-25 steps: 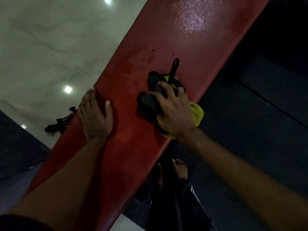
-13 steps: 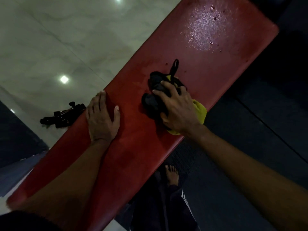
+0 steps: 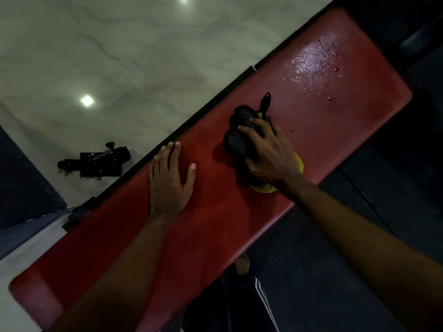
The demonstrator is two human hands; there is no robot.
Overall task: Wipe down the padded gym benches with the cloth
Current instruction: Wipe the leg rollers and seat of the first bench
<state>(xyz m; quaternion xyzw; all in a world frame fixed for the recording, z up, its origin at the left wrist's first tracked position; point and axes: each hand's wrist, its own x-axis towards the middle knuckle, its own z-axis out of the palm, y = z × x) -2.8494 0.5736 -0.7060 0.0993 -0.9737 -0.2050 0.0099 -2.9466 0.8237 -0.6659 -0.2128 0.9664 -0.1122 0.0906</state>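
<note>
Bench: long red padded bench (image 3: 215, 224).
Cloth: bunched black-and-yellow cloth (image 3: 237, 142), mid-bench.
Right hand (image 3: 271, 154): fingers curled over the cloth, gripping it.
Left hand (image 3: 170, 180): fingers straight, flat on the bench.

The bench pad (image 3: 215, 224) is seen running aslant from the lower left to the upper right. The left hand (image 3: 167, 180) is laid flat on the pad beside its far long edge, about midway along. The cloth (image 3: 239, 140) is bunched on the pad to the right of that hand, reaching the near long edge, and is covered by the right hand (image 3: 271, 156), whose fingers are curved over it. A strap (image 3: 266, 101) of the cloth is pointed toward the upper-right end, where a patch of droplets (image 3: 311, 65) is spread. A piece of equipment (image 3: 96, 161) is set on the floor beyond the far edge. A bare foot (image 3: 242, 264) is placed on the mat below the near edge.
</note>
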